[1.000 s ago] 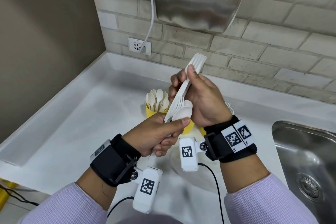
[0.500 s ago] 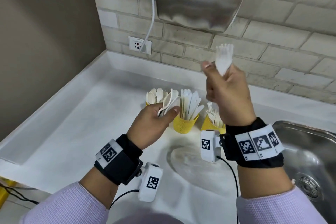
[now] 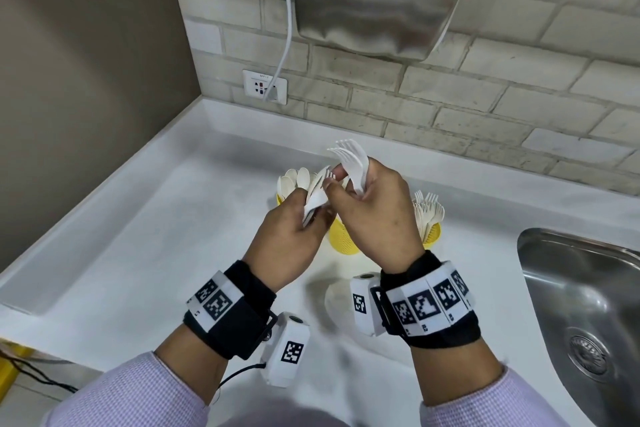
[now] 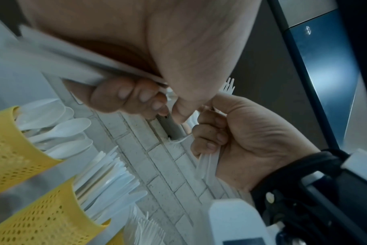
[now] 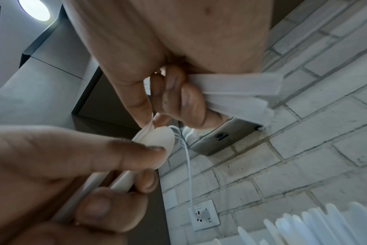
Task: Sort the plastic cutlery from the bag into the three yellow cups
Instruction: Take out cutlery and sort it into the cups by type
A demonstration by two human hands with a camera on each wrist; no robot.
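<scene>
Both hands raised together above white counter [image 3: 138, 253], fingertips meeting. Right hand [image 3: 377, 218] clamps bunch of forks [image 3: 353, 163], tines up; its thumb and forefinger also pinch a piece in left hand's bundle [image 3: 317, 198]. Left hand [image 3: 291, 239] curled round that mixed white cutlery, spoon bowl showing. Below hands, row of three yellow cups: spoon cup [image 3: 281, 199] left, middle cup [image 3: 341, 239] mostly hidden, fork cup [image 3: 431, 234] right. Steel sink [image 3: 581, 288] far right.

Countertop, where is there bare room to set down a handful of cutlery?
Bare countertop lies left of the spoon cup, toward the brown wall. It is crowded around the three yellow cups, and the sink takes the right side.
</scene>
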